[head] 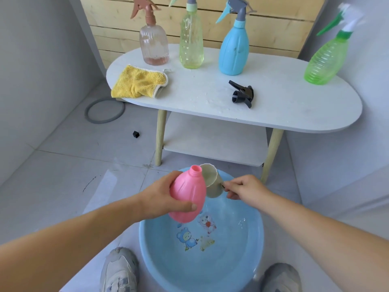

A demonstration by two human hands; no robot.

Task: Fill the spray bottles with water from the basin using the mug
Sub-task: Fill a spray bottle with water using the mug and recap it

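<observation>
My left hand (166, 197) grips an uncapped pink bottle (188, 194), tilted over the blue basin (255, 245) of water on the floor. My right hand (244, 187) holds a cream mug (211, 182) by its handle, tipped with its rim against the bottle's open neck. A black spray head (242, 94) lies loose on the white table (294, 106). Standing on the table with heads on are a clear pink bottle (154, 45), a yellow-green one (191, 43), a blue one (233, 49) and a green one (325, 60).
A yellow cloth (139, 82) lies on the table's left end. A lower shelf (212, 142) sits under the table. A grey ring (104, 110) and a small black cube (136, 134) lie on the floor tiles. My shoes (119, 270) flank the basin.
</observation>
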